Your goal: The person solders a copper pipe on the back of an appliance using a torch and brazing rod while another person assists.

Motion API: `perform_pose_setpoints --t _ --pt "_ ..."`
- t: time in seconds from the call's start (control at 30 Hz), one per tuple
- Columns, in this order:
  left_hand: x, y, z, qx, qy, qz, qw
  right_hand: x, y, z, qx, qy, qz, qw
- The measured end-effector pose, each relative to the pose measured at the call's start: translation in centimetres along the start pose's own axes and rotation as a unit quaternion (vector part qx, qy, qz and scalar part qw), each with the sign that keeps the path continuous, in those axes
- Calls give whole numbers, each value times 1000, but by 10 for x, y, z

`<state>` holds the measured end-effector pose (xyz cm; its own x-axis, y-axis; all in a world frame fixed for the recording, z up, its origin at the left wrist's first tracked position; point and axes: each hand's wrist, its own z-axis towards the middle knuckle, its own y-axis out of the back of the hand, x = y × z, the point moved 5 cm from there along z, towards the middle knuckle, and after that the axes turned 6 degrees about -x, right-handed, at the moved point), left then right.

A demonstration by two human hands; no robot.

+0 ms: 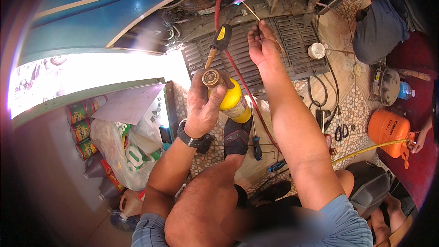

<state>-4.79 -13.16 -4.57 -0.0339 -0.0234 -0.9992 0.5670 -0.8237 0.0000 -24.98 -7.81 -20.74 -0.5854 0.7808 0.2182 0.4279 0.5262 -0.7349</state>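
Note:
My left hand (201,110), with a dark watch on its wrist, is wrapped round the valve end of a gas torch (235,99) with a yellow cylinder. From its brass tube and black head a small blue flame (239,1) burns at the far end, inside an opening under a blue panel (93,16). My right hand (263,43) pinches a thin brass-coloured rod (250,10). The rod's tip reaches the flame, close to the pipes in the opening. What exactly the flame touches is too small to make out.
A red hose (238,71) crosses a slatted grille (286,41) below the opening. A white tub (316,51), a screwdriver (257,148) and scissors (340,131) lie nearby. At right are an orange gas cylinder (388,128) and other people. Bags and bottles (109,176) fill the left.

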Motion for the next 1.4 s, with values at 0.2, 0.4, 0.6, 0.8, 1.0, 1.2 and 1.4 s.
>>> perform_pose_setpoints --t 0.2,0.4,0.6,0.8,1.0,1.2,1.4 --pt "1 -1 0 5 4 -14 1000 -2 -3 -4 -15 -4 7 1000" --pt "-2 -2 2 10 4 -15 1000 -1 -4 -5 -27 -3 4 1000" --pt "-1 -3 2 10 1 -3 1000 -1 -4 -3 -21 -4 6 1000" --pt "-3 -4 1 -9 4 15 1000 0 -4 -3 -32 -5 0 999" --pt "-1 -1 1 10 -5 -5 1000 0 -6 -4 -37 2 -7 999" --pt "0 -3 1 11 3 -20 1000 1 -10 -5 -43 7 -21 999" --pt "2 -1 0 9 -1 -17 1000 5 -8 -9 -36 27 -16 999"
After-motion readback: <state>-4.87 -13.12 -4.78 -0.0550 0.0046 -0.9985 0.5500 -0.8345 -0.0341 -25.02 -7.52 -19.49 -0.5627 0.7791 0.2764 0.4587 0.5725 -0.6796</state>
